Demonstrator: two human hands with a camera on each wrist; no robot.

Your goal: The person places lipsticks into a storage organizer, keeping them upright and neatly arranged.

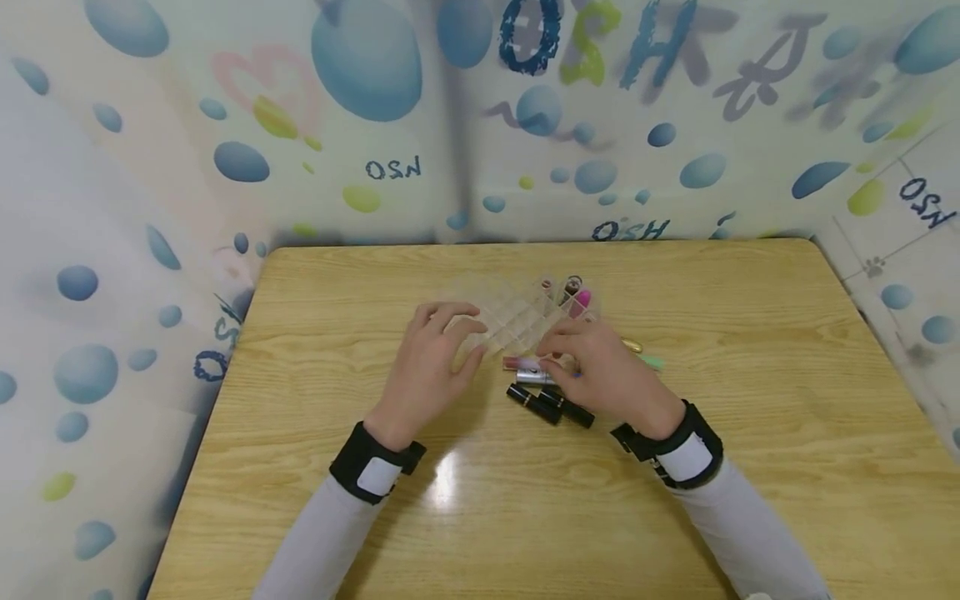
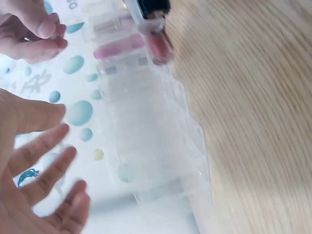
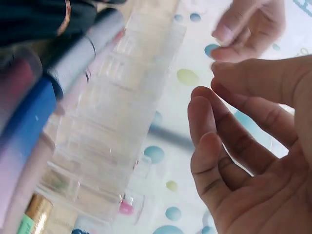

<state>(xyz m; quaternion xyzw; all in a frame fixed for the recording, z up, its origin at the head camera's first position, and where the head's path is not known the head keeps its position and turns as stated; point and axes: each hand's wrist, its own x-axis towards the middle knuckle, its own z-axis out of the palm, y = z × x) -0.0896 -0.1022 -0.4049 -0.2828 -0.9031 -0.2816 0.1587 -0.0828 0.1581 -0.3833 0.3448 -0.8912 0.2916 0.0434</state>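
Pale sleeves (image 1: 322, 537) come nearest me, angled over the counter (image 1: 525, 517) toward a clear divided organiser (image 1: 514, 318) set near its far edge. Beside its left end the left hand (image 1: 431, 358) has its fingers apart and gently bent, nothing in them; I can't tell whether they touch it. The right hand (image 1: 603, 371) is over the lipsticks at the near right corner, its fingers loosely curled and, as far as I can see, empty.

A pink lipstick (image 1: 581, 302) stands in a right-hand compartment. Just in front of the organiser lie a rosy tube (image 1: 517, 363), a silver tube (image 1: 534, 377) and two overlapping black tubes (image 1: 534, 403).

I'd judge the organiser light, stiff and rather brittle, likely to skid, so best steadied by its outer walls. Those tubes look smooth and apt to roll; I'd pinch each round its middle.
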